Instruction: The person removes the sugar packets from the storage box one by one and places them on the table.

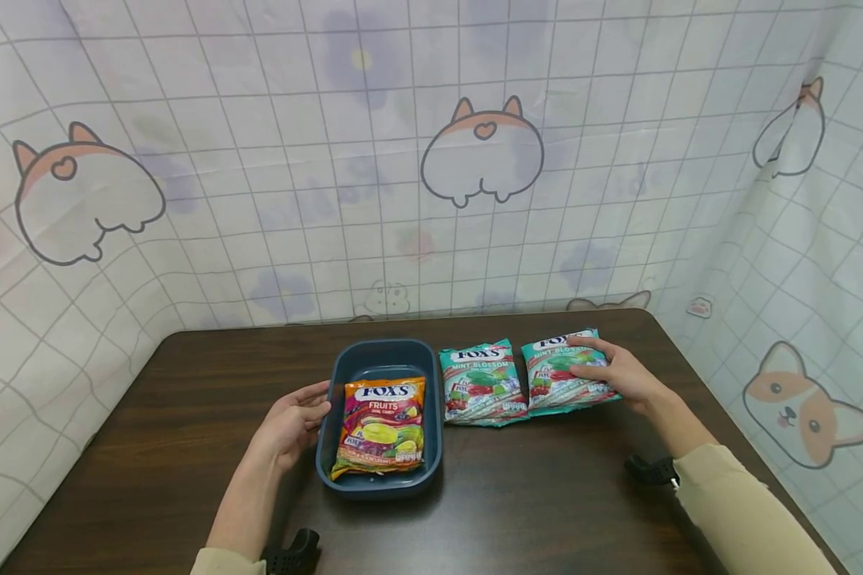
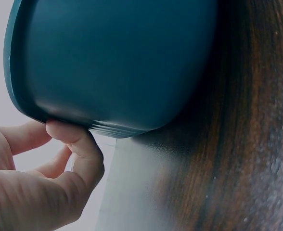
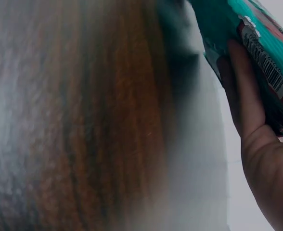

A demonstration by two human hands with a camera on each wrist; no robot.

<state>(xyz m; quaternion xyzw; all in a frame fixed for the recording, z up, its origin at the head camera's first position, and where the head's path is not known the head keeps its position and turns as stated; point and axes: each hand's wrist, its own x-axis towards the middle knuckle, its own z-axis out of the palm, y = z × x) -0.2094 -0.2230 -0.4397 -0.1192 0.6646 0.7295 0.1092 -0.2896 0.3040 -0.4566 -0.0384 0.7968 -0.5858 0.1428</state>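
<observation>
A dark blue tray holds an orange Fox's Fruits bag. My left hand grips the tray's left side, and in the left wrist view that hand has thumb and fingertips at the edge of the tray. To the right of the tray lies a green Fox's Mint Blossom bag. Beside it is a second green bag, held at its right side by my right hand. The right wrist view shows fingers of this hand against the underside of the bag.
The dark wooden table has its back edge behind the tray and bags. A white grid-patterned cloth with cartoon animals hangs behind and along the sides. Black bands are at both wrists.
</observation>
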